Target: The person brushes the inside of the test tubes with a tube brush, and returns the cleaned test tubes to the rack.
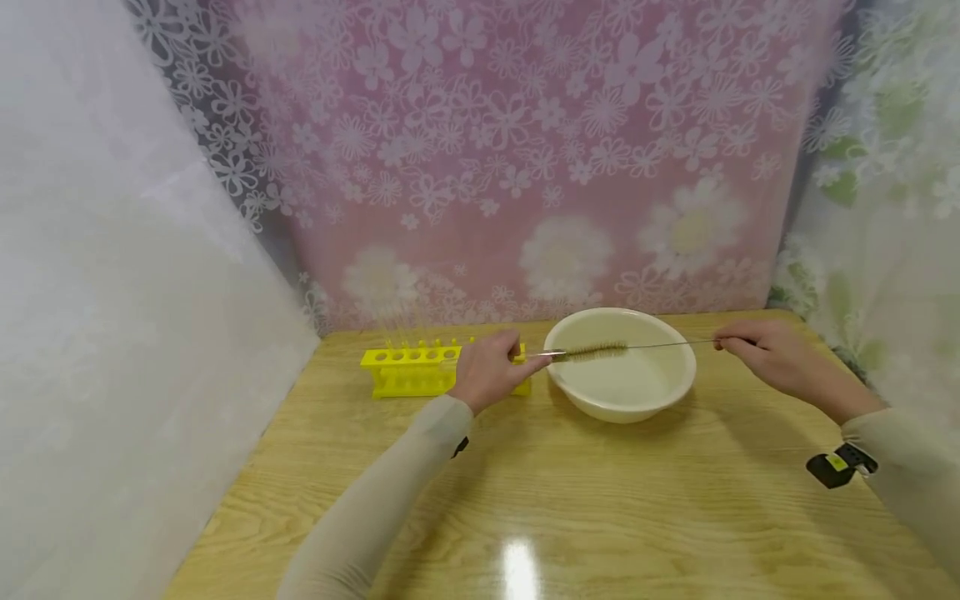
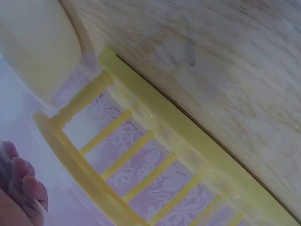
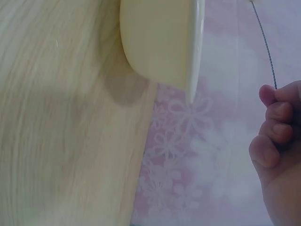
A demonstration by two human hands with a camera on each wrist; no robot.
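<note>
In the head view my left hand (image 1: 491,367) grips a clear glass test tube (image 1: 546,355), held level with its mouth toward the right. A test tube brush (image 1: 596,351) with tan bristles lines up with that mouth, most of its bristles outside; how far the tip is inside I cannot tell. My right hand (image 1: 765,354) pinches the far end of the brush's thin twisted-wire handle (image 3: 266,47), fingers curled in the right wrist view. Under the brush stands a cream basin (image 1: 622,404). Only the curled fingers (image 2: 29,183) of my left hand show in the left wrist view.
A yellow test tube rack (image 1: 408,358) stands behind and left of my left hand, partly hidden by it. Several faint clear tubes (image 1: 401,325) rise at its back. Flowered curtains (image 1: 525,167) hang behind the wooden table (image 1: 570,500).
</note>
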